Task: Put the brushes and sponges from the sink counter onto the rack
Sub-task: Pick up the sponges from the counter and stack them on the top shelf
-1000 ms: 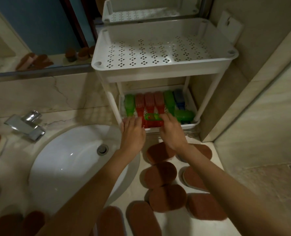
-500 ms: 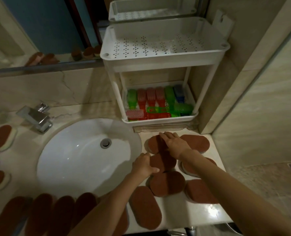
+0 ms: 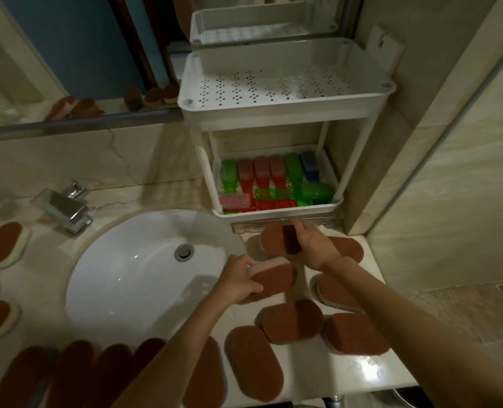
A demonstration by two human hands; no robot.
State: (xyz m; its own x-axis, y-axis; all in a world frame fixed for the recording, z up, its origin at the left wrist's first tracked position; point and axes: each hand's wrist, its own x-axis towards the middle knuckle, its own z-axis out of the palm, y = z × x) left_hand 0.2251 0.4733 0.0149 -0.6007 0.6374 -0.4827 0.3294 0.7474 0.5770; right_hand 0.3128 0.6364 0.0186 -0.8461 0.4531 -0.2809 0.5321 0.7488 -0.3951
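A white two-tier rack (image 3: 285, 111) stands on the counter right of the sink. Its lower shelf (image 3: 279, 209) holds several green, red and blue brushes (image 3: 276, 184); the perforated top shelf is bare. My left hand (image 3: 238, 279) grips a brown-topped oval sponge with a pink base (image 3: 273, 275), lifted and tilted near the basin's right edge. My right hand (image 3: 312, 244) holds another brown sponge (image 3: 276, 241) just below the rack's front. Several more brown sponges (image 3: 293, 320) lie on the counter under and around both hands.
The white basin (image 3: 126, 275) fills the middle, with a chrome tap (image 3: 66, 209) behind it. More sponges (image 3: 4, 244) lie left of the basin and along the counter's front edge (image 3: 76, 375). A mirror runs behind; a tiled wall closes the right side.
Both hands drew back from the rack's lower shelf to the counter. Each has taken hold of a brown sponge and lifted it. The view shifted down and back.
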